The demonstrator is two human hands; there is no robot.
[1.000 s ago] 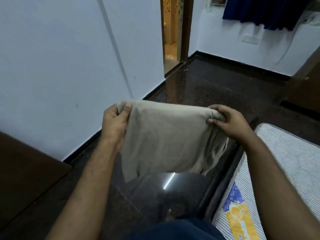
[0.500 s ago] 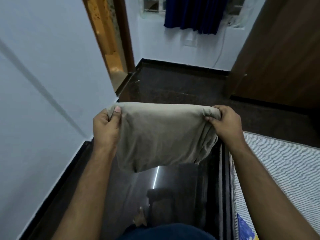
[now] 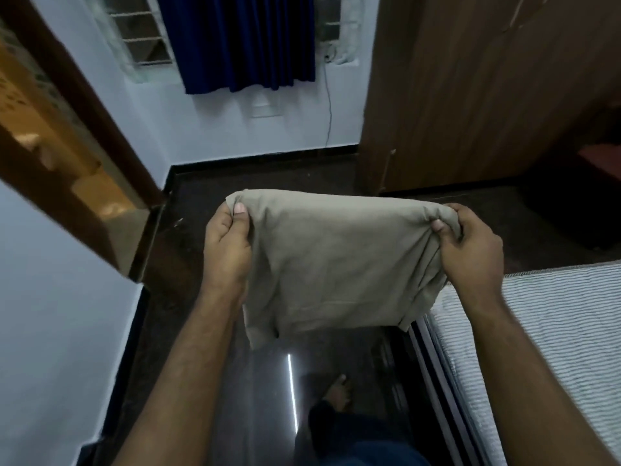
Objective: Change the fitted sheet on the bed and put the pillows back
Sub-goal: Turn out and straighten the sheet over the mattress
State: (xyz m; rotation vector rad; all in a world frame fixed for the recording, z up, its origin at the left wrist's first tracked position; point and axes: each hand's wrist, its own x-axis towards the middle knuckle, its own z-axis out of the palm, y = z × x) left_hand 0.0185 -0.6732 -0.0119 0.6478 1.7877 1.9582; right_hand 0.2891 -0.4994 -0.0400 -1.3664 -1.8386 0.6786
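Observation:
A folded beige sheet (image 3: 336,264) hangs in front of me above the dark floor. My left hand (image 3: 226,250) pinches its upper left corner, thumb on top. My right hand (image 3: 470,247) grips the bunched upper right corner. The lower edge of the sheet dangles free. At the right lies the bare mattress (image 3: 544,331) with grey and white stripes, on a dark bed frame (image 3: 440,381). No pillows are in view.
A glossy dark floor (image 3: 268,381) runs between the white wall (image 3: 50,331) on the left and the bed. An open doorway (image 3: 67,169) is at the far left, a blue curtain (image 3: 242,42) over a window ahead, a brown wardrobe (image 3: 470,95) at the right. My foot (image 3: 336,391) shows below.
My view has swung to the right, bringing the window, curtain and wardrobe into sight. Both hands still hold the sheet the same way, now slightly closer to the mattress.

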